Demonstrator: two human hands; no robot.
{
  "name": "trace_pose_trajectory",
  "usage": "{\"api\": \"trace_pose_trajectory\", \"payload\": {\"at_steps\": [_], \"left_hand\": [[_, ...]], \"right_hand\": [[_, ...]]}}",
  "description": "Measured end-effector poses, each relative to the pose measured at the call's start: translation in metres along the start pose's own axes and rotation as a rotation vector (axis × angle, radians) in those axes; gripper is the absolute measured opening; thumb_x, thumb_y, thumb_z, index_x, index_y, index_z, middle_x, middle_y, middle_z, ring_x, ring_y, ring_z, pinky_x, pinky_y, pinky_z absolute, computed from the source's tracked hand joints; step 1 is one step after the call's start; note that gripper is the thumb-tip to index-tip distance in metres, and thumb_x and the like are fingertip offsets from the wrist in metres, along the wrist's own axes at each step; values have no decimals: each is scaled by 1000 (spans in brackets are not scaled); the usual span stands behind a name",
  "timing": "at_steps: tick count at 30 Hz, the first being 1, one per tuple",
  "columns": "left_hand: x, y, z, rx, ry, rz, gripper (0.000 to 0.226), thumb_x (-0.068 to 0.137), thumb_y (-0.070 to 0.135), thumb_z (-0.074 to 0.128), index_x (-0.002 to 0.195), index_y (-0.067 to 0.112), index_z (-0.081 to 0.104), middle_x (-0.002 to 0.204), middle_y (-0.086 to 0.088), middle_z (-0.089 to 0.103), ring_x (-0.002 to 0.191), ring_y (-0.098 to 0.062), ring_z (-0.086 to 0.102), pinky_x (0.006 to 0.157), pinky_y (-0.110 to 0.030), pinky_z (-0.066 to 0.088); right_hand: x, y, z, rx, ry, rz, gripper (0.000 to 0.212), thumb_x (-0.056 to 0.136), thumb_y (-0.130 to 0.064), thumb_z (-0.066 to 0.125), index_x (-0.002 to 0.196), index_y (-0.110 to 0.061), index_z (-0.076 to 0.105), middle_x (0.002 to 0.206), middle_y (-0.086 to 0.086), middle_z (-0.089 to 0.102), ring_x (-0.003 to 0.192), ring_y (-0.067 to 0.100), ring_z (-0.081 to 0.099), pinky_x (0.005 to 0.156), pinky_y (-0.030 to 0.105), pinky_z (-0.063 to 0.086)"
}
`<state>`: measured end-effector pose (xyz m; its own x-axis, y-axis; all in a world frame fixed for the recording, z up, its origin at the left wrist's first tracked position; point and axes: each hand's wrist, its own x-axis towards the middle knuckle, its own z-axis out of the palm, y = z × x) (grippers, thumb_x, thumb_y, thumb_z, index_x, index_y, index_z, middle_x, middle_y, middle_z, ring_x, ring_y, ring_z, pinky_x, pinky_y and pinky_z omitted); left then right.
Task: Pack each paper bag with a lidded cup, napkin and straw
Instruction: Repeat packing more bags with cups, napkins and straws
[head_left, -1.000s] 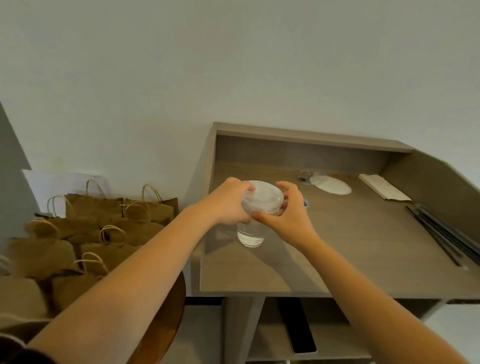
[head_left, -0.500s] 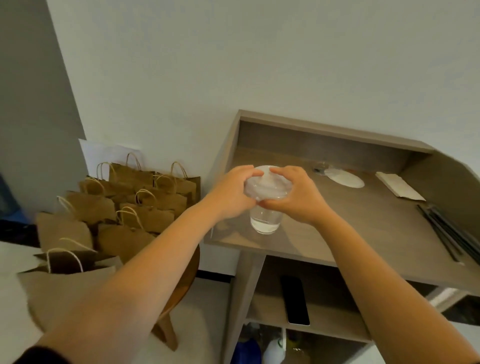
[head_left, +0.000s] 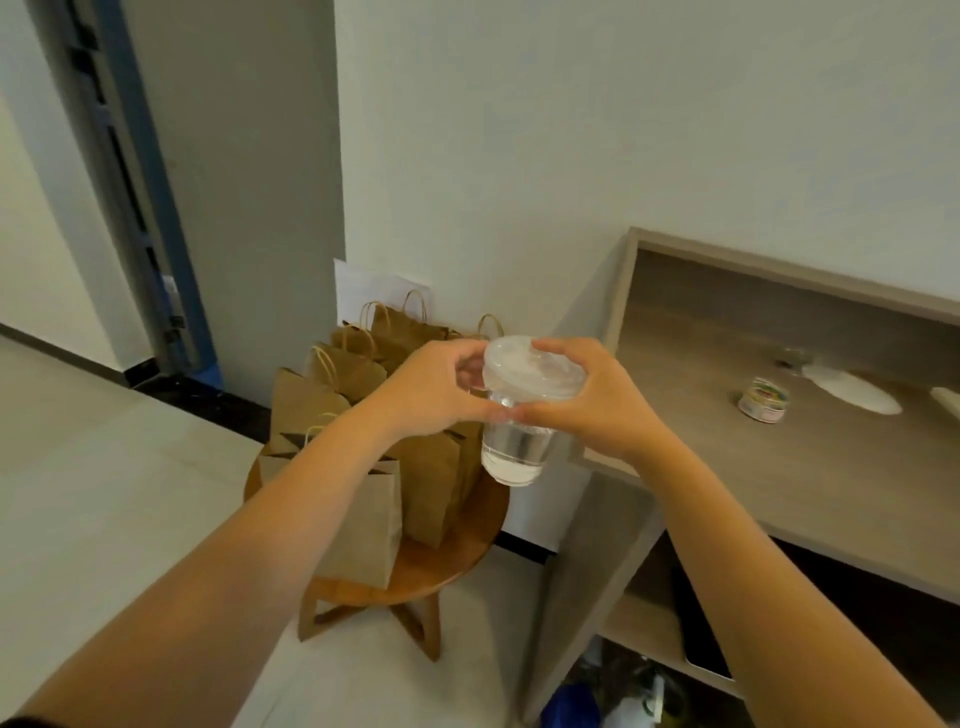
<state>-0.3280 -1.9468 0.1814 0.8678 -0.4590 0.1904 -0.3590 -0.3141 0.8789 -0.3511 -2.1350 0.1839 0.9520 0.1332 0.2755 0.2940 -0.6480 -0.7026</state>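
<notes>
I hold a clear plastic cup (head_left: 515, 457) with some water in it and a translucent lid (head_left: 530, 370) in mid-air, left of the desk's corner. My left hand (head_left: 436, 389) grips the cup's rim from the left, and my right hand (head_left: 587, 400) grips it from the right, fingers curled over the lid. Several brown paper bags (head_left: 363, 525) with twisted handles stand on a round wooden stool (head_left: 447, 566) below and to the left of the cup. A white lid (head_left: 857, 396) lies on the desk at the right.
The wooden desk (head_left: 810, 467) with raised sides fills the right. A small round tin (head_left: 762, 401) sits on it. A dark flat device (head_left: 696, 634) lies on the shelf underneath. A blue door frame (head_left: 156, 249) stands at the left, and bottles sit on the floor.
Both hands have lifted the lidded cup off the desk and carried it left, past the desk's edge, over the bags. The view has swung left with it.
</notes>
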Motion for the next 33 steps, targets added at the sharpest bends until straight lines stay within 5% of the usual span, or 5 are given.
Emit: {"api": "trace_pose_trajectory", "payload": {"at_steps": [5,11,19,31,33], "left_hand": [[-30,-78,-58,123,22,-183,67,73,22,80,132,24,50,123,8,61,110,-8,58,95,-30,50],[-62,-187,-116,312,99,-512,39,88,23,65,125,12,58,120,-3,63,108,-15,59,85,-20,43],[-33,-259,-132,386,290,-568,31,101,24,39,122,11,58,117,-6,62,108,-17,56,86,-19,37],[43,-325,-114,640,-257,-504,14,93,31,56,85,22,62,83,2,64,77,-11,59,75,-22,43],[44,-332,-113,668,-347,-489,21,86,40,65,99,23,63,92,6,64,86,-12,60,79,-24,46]], "right_hand": [[30,-5,92,-26,-68,-23,80,65,-43,82,133,-30,42,126,-10,39,114,9,41,96,27,43],[58,-1,186,-33,-16,-39,84,66,-44,81,135,-28,38,135,-8,35,114,3,33,91,13,33],[95,25,229,-109,-12,-45,87,64,-46,82,136,-28,37,138,-7,32,111,-3,26,74,-7,28],[146,63,231,-22,-12,-128,85,59,-50,77,131,-30,37,130,-11,30,115,-20,24,86,-8,26],[146,70,241,-20,-53,-100,87,58,-54,76,132,-29,37,133,-9,31,112,-13,27,85,-9,26]]}}
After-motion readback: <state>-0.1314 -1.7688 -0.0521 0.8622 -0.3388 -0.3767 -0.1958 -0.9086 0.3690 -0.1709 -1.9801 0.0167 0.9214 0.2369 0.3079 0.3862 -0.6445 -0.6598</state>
